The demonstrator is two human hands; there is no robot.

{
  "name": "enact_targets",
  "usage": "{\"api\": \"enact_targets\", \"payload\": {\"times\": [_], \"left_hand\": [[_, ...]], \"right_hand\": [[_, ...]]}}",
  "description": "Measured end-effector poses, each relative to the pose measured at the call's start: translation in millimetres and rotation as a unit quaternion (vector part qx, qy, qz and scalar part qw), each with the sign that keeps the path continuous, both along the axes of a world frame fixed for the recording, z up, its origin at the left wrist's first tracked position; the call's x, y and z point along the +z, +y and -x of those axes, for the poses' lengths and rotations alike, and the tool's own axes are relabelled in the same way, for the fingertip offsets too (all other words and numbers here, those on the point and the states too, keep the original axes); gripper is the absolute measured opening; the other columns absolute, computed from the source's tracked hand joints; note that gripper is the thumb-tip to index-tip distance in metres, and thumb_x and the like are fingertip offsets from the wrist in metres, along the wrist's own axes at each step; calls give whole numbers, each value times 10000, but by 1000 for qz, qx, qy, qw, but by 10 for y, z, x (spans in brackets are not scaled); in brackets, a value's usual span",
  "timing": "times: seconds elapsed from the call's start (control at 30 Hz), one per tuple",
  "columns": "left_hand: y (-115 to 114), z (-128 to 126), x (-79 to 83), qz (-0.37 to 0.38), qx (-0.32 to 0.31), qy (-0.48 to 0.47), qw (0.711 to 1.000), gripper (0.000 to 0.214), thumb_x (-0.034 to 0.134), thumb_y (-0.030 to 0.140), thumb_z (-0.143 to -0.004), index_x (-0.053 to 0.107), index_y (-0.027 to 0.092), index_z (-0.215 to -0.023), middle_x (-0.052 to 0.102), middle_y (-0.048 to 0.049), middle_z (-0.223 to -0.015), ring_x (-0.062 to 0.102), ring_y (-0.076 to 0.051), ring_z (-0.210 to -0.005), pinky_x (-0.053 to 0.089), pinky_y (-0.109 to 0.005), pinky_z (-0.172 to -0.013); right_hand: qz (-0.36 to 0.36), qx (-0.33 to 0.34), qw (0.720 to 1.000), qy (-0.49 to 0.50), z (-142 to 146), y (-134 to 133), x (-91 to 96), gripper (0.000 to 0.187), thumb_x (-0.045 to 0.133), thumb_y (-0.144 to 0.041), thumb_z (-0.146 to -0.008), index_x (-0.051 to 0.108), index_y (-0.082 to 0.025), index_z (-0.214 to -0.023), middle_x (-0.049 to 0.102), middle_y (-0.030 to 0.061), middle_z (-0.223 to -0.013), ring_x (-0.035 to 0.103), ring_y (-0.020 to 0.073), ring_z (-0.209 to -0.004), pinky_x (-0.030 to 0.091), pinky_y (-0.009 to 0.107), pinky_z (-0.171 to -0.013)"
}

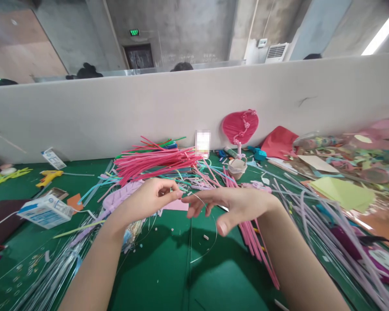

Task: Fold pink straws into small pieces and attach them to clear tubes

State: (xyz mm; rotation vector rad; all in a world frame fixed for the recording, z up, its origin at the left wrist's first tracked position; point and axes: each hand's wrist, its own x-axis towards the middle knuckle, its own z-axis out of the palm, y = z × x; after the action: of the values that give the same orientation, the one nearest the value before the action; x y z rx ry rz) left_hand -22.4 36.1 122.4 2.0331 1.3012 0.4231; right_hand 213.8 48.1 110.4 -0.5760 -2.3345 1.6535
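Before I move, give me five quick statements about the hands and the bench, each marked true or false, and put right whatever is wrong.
1. The right hand has its thumb apart from its fingers. True.
2. The left hand has its thumb and forefinger spread wide. False: they are brought together at the tips.
3. The curve below the right hand is a thick red rope. False: it is a thin clear strand.
4. The pink fan stands upright near the pale partition. True.
5. The yellow glue gun lies to the right of both hands. False: the yellow glue gun lies to their left, on the green table.
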Motion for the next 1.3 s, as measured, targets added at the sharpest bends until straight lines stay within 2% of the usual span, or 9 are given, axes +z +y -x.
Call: {"api": "enact_targets", "payload": {"times": [0.1, 0.27, 0.4, 0.5, 0.7, 0.8, 0.93, 1.13, 1.3], "left_hand": [[-75, -32, 57, 8, -4, 5, 1000, 316, 493, 468, -879, 631, 197, -793, 517, 26, -646, 433, -114, -574, 290, -224, -492], [-89, 19, 92, 114, -12, -137, 984, 325, 540, 510, -852, 636, 204, -909, 514, 34, -593, 417, -95, -495, 287, -215, -448], [17, 175, -7, 189, -30, -265, 945, 398, 508, 503, -876, 637, 187, -671, 461, 19, -438, 391, -91, -390, 320, -246, -440], [76, 220, -82, 209, -42, -322, 922, 396, 511, 517, -860, 654, 196, -679, 428, 16, -391, 380, -104, -365, 336, -268, -436], [129, 86, -75, 167, 48, -424, 889, 271, 574, 442, -819, 578, 208, -683, 278, 74, -424, 286, -78, -364, 277, -237, -402], [156, 60, -81, 122, 80, -388, 910, 287, 560, 458, -843, 582, 196, -729, 346, 70, -445, 305, -72, -375, 257, -221, -402], [179, 88, -125, -21, 131, -218, 967, 341, 546, 505, -860, 589, 180, -768, 508, 39, -488, 387, -83, -386, 275, -215, -399], [225, 110, -207, -188, 216, -26, 958, 452, 448, 568, -891, 593, 188, -694, 647, 3, -556, 494, -110, -398, 362, -233, -473], [295, 123, -281, -100, 238, -116, 959, 415, 464, 575, -878, 597, 183, -849, 635, 20, -509, 407, -94, -294, 294, -222, -377]], "right_hand": [[25, -87, 995, 35, 95, -8, -23, 548, 475, -618, -876, 624, -157, -1131, 681, 66, -939, 599, 131, -777, 461, 249, -661], [38, -160, 984, 65, 218, 4, -48, 364, 544, -511, -887, 635, -160, -848, 548, -49, -532, 407, 64, -471, 303, 200, -469], [43, -207, 973, 96, 164, 26, -56, 327, 539, -468, -896, 659, -167, -847, 513, -55, -499, 421, 71, -470, 268, 208, -459], [53, -209, 972, 96, 124, 57, -85, 334, 552, -476, -881, 659, -162, -834, 502, -53, -483, 413, 76, -461, 247, 214, -448], [41, -257, 956, 134, 138, 97, -136, 336, 559, -489, -868, 640, -163, -843, 527, -48, -520, 346, 59, -427, 222, 208, -427], [-24, -310, 943, 121, 157, 122, -150, 351, 543, -489, -879, 644, -155, -842, 563, -28, -546, 381, 68, -440, 251, 212, -430], [-120, -373, 916, 87, 169, 171, -186, 328, 527, -443, -894, 637, -153, -790, 591, -16, -536, 391, 77, -441, 286, 225, -459], [-228, -411, 882, 20, 233, 145, -207, 312, 496, -375, -918, 616, -175, -711, 603, -17, -504, 444, 96, -442, 309, 231, -500], [-335, -428, 839, -1, 340, 93, -235, 300, 475, -375, -932, 653, -172, -801, 525, -30, -483, 417, 101, -435, 284, 235, -509]]}}
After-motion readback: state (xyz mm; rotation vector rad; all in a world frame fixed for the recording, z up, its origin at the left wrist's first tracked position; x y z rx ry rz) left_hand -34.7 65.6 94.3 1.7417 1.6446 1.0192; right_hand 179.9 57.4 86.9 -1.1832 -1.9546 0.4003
